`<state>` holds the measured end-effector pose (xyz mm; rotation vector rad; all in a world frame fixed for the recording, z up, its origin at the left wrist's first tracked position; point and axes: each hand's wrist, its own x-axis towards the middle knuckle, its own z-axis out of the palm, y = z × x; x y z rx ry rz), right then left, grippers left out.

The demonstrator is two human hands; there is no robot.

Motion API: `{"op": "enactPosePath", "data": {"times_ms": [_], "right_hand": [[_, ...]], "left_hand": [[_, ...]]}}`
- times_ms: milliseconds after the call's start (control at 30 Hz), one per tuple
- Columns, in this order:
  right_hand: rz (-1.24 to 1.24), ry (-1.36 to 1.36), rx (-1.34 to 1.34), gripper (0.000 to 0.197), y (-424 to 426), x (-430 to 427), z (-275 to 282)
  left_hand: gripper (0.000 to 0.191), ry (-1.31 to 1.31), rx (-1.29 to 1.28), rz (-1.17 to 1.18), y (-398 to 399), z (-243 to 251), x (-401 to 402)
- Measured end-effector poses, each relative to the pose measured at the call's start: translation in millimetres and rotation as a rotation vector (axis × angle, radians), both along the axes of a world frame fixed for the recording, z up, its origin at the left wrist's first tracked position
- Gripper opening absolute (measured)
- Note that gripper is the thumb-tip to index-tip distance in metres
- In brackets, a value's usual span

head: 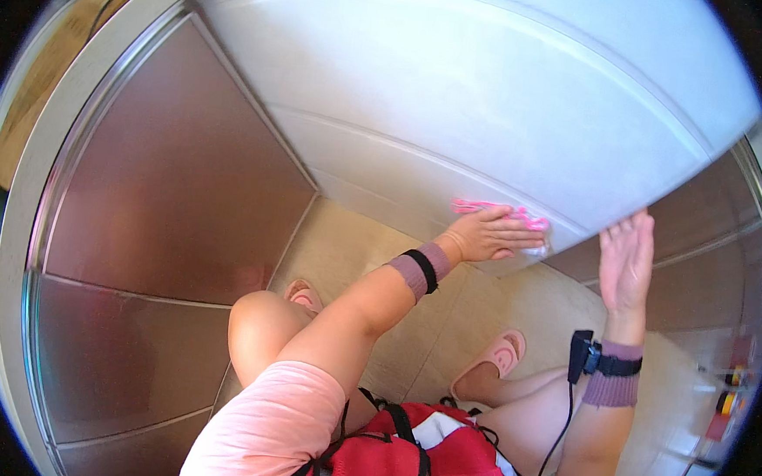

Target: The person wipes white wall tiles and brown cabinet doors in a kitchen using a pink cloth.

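Note:
My left hand [496,234] lies flat against the lower part of a white wall panel [443,78], pressing a pink cloth [471,206] onto it. Pink edges of the cloth show above the fingers, and a pale, shiny bit [537,251] sticks out below the fingertips. The rest of it is hidden under the hand. My right hand [627,259] is raised with straight fingers and holds nothing. Its fingertips are at the panel's right edge; whether they touch it is hard to tell.
Brown glossy tiles [155,178] with metal trim cover the left wall, below a ledge bearing cardboard [57,74]. More brown tiles [695,244] stand right of the white corner. My pink slippers [505,351] are on beige floor tiles [355,236]. A black cable [558,438] hangs from my right wrist strap.

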<state>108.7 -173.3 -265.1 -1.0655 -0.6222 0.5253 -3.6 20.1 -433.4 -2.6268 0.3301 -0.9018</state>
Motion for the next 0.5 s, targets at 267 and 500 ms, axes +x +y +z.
{"op": "enactPosePath", "data": {"times_ms": [267, 500], "right_hand": [[0.042, 0.057, 0.056, 0.073, 10.4, -12.4, 14.6], [-0.019, 0.070, 0.049, 0.073, 13.8, -20.3, 17.3]], "left_hand": [[0.090, -0.714, -0.467, 0.408, 134.2, 23.8, -80.9], [0.081, -1.025, -1.194, 0.575, 220.0, 47.6, -124.7]]}}
